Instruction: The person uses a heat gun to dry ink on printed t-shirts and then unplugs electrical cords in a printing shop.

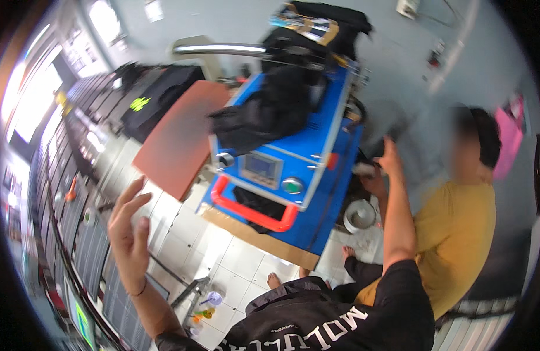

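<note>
The heat press [281, 158], blue with a red platen [179, 137] swung left, stands ahead on the tiled floor, while the left hand [129, 225] hovers spread and empty and the right hand [390, 158], grip unclear, reaches past it toward a seated person [457, 234], so loading seems next.

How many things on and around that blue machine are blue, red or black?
Blue: 1, the machine body
Red: 2, the flat pad and the handle
Black: 2, the garment on the machine and the shirt beside the pad
Total: 5
</note>
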The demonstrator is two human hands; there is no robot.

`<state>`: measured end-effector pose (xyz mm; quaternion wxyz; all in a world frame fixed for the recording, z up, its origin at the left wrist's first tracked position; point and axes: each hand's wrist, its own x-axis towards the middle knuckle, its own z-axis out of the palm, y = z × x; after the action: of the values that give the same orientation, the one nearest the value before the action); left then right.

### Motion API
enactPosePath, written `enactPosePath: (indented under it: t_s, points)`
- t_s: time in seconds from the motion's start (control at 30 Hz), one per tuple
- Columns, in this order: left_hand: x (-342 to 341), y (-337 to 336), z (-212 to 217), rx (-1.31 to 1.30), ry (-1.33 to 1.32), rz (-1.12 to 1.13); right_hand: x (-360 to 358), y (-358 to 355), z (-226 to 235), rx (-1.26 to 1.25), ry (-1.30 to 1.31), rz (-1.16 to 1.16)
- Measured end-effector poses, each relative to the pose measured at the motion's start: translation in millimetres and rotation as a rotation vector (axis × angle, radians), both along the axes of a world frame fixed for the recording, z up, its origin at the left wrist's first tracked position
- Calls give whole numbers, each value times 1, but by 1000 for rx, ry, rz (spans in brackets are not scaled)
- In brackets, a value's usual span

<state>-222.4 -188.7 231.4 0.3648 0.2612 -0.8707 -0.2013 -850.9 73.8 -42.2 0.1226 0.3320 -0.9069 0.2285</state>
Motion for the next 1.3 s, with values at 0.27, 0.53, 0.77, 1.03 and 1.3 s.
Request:
enactPosePath:
  t_s: [0.27,0.53,0.77,1.03,1.3]
  points:
    - [167,38,-105,453,97,241,289,34,216,-1237,-452,657]
    - [184,50,-196,783,4,13,518,-129,113,240,-1263,1279]
    - [153,-48,-188,743,-1,-255,574,-249,10,359,-1185,1139]
    - [205,-234,-207,849,-46,-33,593,-440,-17,257,-1629,907]
    - [335,-437,-217,704,111,559,643,-682,1,-291,-1657,653]
